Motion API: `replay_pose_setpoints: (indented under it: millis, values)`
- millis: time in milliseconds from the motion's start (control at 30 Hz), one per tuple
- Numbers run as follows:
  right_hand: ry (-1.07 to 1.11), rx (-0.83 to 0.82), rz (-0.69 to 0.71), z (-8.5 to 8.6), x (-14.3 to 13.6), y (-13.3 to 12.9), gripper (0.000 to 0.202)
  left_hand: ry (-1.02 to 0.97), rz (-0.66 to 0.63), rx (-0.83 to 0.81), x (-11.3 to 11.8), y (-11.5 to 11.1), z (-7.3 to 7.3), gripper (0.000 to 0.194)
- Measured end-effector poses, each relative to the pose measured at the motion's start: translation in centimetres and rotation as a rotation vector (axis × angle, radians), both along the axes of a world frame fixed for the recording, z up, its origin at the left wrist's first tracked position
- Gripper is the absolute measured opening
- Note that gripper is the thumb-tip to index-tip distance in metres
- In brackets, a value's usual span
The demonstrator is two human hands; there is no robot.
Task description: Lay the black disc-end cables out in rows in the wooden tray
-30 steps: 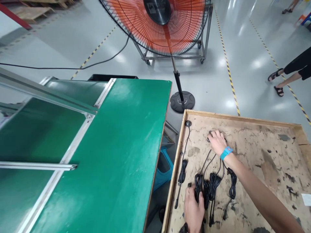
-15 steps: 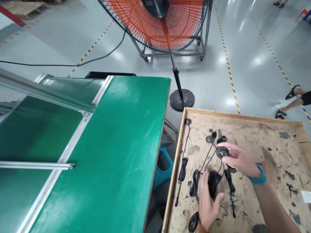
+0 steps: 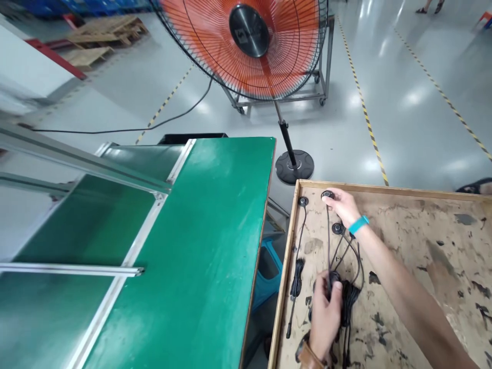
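- While our right hand (image 3: pixel 343 207) pinches the black disc (image 3: pixel 327 195) near the far rim of the tray (image 3: pixel 403 190), our left hand (image 3: pixel 325 310) has its fingers curled around a coil (image 3: pixel 334 277).
- Between them the cord (image 3: pixel 328 233) runs nearly straight, probably light and flexible.
- Since the disc looks hard, perhaps slick, we'd hold its rim and support the coil.

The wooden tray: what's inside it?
Black cables with round ends; the left hand grips a coil, the right hand a round end. Whatever lies beneath the hands and right forearm is hidden.
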State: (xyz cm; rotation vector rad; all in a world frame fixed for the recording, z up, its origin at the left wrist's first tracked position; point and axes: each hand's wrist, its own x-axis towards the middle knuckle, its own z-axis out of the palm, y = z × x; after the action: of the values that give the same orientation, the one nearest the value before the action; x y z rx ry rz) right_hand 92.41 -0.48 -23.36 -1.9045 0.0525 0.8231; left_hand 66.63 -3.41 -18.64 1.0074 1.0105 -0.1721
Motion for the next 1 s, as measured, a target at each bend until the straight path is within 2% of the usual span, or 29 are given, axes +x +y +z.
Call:
replay_pose_setpoints:
  millis: [33,100,167,233,300,367,467,567,667,833,1000]
  values:
    - [-0.090,-0.126,0.096,-2.8,0.5,0.3,0.032,0.057,-0.035,0.122,-0.3,1.2,-0.9,0.049]
    - [-0.155,-0.202,0.147,-7.2,1.1,0.8,0.027,0.129,-0.150,0.345,-0.3,3.1,-2.8,0.050]
    - [-0.231,-0.246,0.177,-9.7,1.2,1.2,0.031,0.148,-0.263,0.510,0.1,4.0,-4.4,0.053]
    - [-0.314,-0.288,0.210,-10.8,1.0,1.4,0.035,0.143,-0.372,0.626,0.4,4.0,-5.4,0.057]
    - [-0.400,-0.340,0.265,-11.1,0.8,1.2,0.037,0.130,-0.450,0.713,0.3,3.6,-5.4,0.056]
    - [-0.494,-0.426,0.349,-11.2,0.6,0.9,0.041,0.119,-0.494,0.814,-0.3,3.4,-4.7,0.047]
    - [-0.580,-0.537,0.446,-11.5,0.5,0.5,0.040,0.186,-0.569,1.037,-1.7,3.6,-3.9,0.037]
    - [-0.577,-0.553,0.460,-11.8,0.4,0.9,0.036,0.276,-0.729,1.200,-3.5,3.7,-4.3,0.050]
    - [-0.576,-0.552,0.473,-12.1,0.2,2.0,0.034,0.316,-0.839,1.204,-5.3,3.1,-5.2,0.063]
    - [-0.572,-0.550,0.472,-12.2,-0.2,3.4,0.034,0.362,-0.807,1.166,-7.5,2.5,-5.8,0.057]
    - [-0.615,-0.570,0.450,-11.2,-1.1,3.5,0.038,0.361,-0.794,1.061,-7.7,2.9,-5.9,0.054]
